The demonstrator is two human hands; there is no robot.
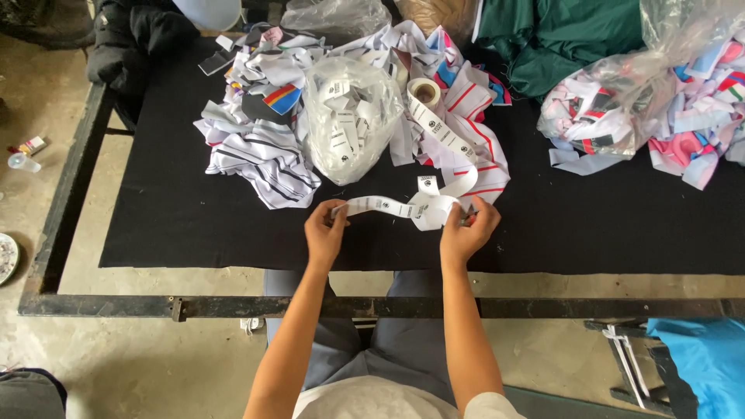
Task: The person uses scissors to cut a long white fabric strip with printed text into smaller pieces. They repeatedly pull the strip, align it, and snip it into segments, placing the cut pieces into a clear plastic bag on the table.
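Observation:
My left hand (pixel 324 230) pinches the free end of a white printed label ribbon (pixel 388 207) above the near edge of the black table (pixel 178 217). My right hand (pixel 467 230) grips the same ribbon a little further along, where it bunches up; something small and red shows at its fingers, too hidden to name. The ribbon runs back from my right hand to its roll (pixel 424 91), which lies among striped fabric scraps (pixel 268 159). A clear plastic bag of cut labels (pixel 349 116) stands just behind my hands.
A second clear bag of coloured fabric scraps (pixel 621 101) lies at the right, green cloth (pixel 559 39) behind it. A black jacket (pixel 132 39) hangs at the table's far left corner. A blue bag (pixel 702 357) and metal frame sit on the floor at lower right.

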